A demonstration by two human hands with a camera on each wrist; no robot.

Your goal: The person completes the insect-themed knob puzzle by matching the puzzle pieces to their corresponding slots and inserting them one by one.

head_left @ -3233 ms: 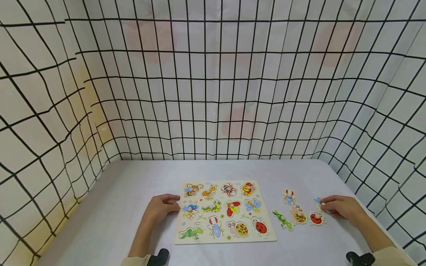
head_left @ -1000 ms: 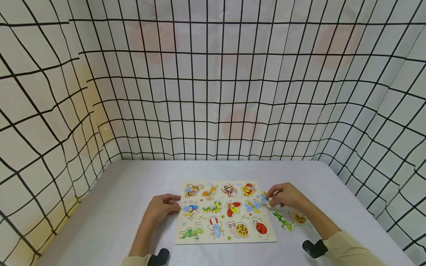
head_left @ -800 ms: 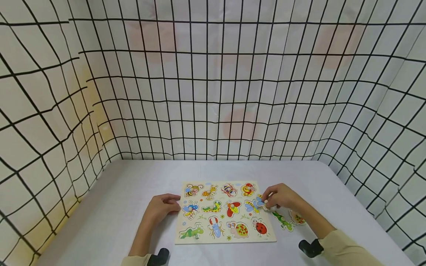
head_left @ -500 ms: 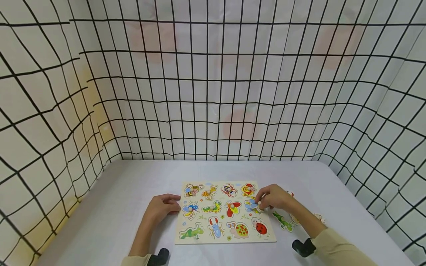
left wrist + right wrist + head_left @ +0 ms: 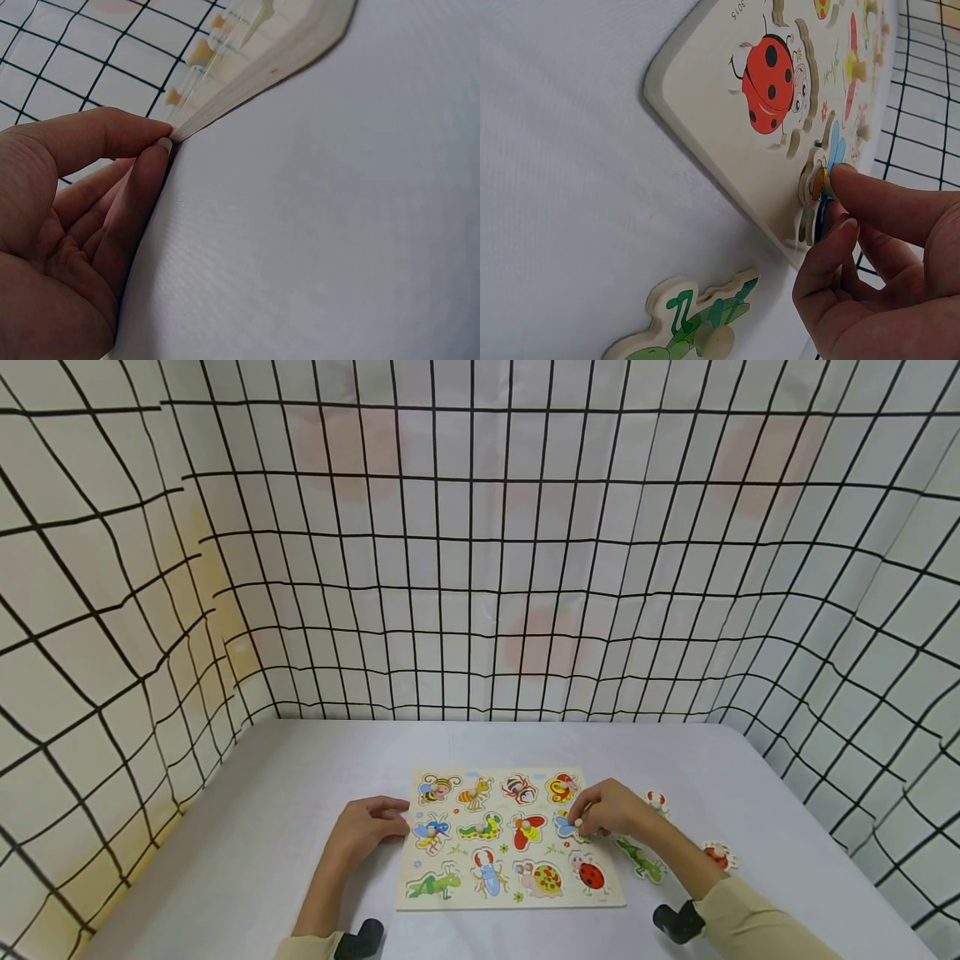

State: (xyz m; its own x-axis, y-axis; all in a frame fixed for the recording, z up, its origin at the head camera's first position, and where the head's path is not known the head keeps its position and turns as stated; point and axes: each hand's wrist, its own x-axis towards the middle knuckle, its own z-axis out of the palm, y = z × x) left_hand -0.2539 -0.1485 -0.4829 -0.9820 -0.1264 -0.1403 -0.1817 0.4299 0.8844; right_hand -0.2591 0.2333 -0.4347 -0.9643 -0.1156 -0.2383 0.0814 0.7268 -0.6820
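Observation:
A wooden peg puzzle board [image 5: 502,903] printed with insects lies flat on the white table. My left hand [image 5: 362,828] rests beside it, thumb and finger tips against the edge of the board [image 5: 274,71]. My right hand [image 5: 611,807] pinches a blue-winged insect puzzle piece [image 5: 564,825] over the right end of the middle row. In the right wrist view this puzzle piece [image 5: 814,184] sits slightly tilted at its recess, partly hidden by the fingers. Knobbed pieces fill the top row and the rest of the middle row. The bottom row shows printed recesses, including a ladybird [image 5: 769,82].
Right of the board lie a green grasshopper piece [image 5: 641,862], a red-horned beetle piece [image 5: 657,802] and a ladybird piece [image 5: 720,856]. The right forearm covers the snail piece. Black-gridded white cloth walls [image 5: 487,610] enclose the table at the back and sides.
My right hand has carried the blue-winged insect piece leftward from the loose pieces onto the board, over the matching picture. My left hand has stayed at the board's left edge.

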